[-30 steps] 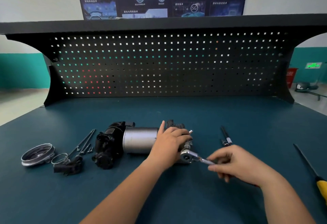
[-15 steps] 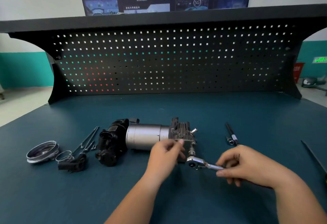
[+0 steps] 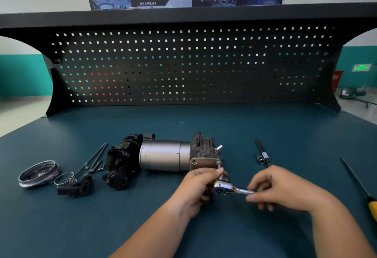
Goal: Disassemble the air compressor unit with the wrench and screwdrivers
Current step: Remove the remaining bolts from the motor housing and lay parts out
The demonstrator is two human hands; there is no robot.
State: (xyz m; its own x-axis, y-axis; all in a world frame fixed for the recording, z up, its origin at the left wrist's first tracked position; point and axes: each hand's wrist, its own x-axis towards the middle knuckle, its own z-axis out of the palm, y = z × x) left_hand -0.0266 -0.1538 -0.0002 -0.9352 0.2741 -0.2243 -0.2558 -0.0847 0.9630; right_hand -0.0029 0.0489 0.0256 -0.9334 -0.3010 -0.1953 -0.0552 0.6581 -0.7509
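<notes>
The air compressor unit (image 3: 165, 155) lies on its side mid-bench, a silver cylinder between a black motor end on the left and a grey valve block on the right. A chrome ratchet wrench (image 3: 228, 188) sits at the block's near right corner, its head just below a bolt (image 3: 219, 166). My right hand (image 3: 285, 188) grips the wrench handle. My left hand (image 3: 195, 186) has its fingertips curled around the socket and bolt just above the wrench head. Which part they pinch is hidden by the fingers.
Left of the unit lie a metal ring cap (image 3: 37, 173), a wire spring ring (image 3: 65, 178), a small black part (image 3: 74, 188) and several long bolts (image 3: 92, 159). A black rod (image 3: 263, 153) and a yellow-handled screwdriver (image 3: 363, 186) lie right. A black pegboard (image 3: 187, 66) backs the bench.
My left hand came off the top of the valve block and moved down to the wrench head and bolt. The wrench shifted slightly out from the block. The camera tilted a little.
</notes>
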